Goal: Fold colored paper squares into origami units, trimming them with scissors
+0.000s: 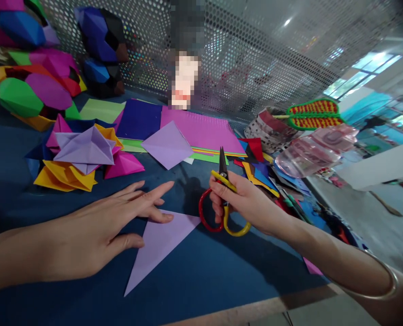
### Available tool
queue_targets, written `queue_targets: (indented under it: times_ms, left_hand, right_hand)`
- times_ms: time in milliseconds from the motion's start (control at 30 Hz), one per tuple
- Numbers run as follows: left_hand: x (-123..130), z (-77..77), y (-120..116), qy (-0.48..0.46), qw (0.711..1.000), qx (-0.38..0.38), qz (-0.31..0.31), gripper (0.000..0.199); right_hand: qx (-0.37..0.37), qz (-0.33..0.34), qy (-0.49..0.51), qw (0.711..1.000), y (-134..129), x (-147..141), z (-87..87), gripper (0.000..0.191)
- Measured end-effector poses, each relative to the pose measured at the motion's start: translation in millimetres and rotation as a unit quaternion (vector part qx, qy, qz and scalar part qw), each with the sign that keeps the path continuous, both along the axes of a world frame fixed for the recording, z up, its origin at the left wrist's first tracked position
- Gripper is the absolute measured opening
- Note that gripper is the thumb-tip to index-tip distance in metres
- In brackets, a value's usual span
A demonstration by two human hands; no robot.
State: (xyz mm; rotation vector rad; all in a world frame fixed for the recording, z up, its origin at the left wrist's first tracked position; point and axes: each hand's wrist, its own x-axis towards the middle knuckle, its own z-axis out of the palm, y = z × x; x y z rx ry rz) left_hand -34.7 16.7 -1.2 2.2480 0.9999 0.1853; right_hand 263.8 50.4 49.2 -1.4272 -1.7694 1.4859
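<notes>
A lavender paper triangle [163,242] lies on the blue tabletop [201,280]. My left hand [119,217] reaches in over its upper left part, fingers spread, a fingertip at its top edge. To the right, my right hand [235,199] is closed around scissors [223,174] with one red and one yellow handle loop, black blades pointing up. A small yellow strip crosses the scissors near the pivot. The red loop is beside the triangle's right tip. Beyond my hands lies a lavender paper square [169,146], resting on stacked coloured sheets [201,131].
Folded paper pieces [85,149] sit at the left, with large paper shapes [38,86] behind. Paper scraps [269,176], a plastic container [310,154] and a woven fan [315,114] are at the right. A perforated metal screen [235,68] stands behind the table.
</notes>
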Motion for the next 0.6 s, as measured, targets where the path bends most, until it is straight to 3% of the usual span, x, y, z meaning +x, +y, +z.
queue_targets:
  times_ms: [467, 533, 600]
  left_hand:
    - [3.6, 7.8, -2.2, -0.011, 1.000, 0.004, -0.009, 0.082]
    - [4.2, 9.3, -3.0, -0.022, 1.000, 0.003, -0.003, 0.083]
    - [4.8, 10.9, -3.3, -0.033, 0.999, 0.002, 0.003, 0.084]
  right_hand:
    - [0.061, 0.011, -0.054, 0.997, -6.6, -2.2, 11.1, 0.025]
    - [0.095, 0.014, -0.103, 0.990, -13.0, 0.7, 17.1, 0.028]
    - [0.174, 0.000, -0.209, 0.962, -19.5, 7.0, 22.4, 0.031]
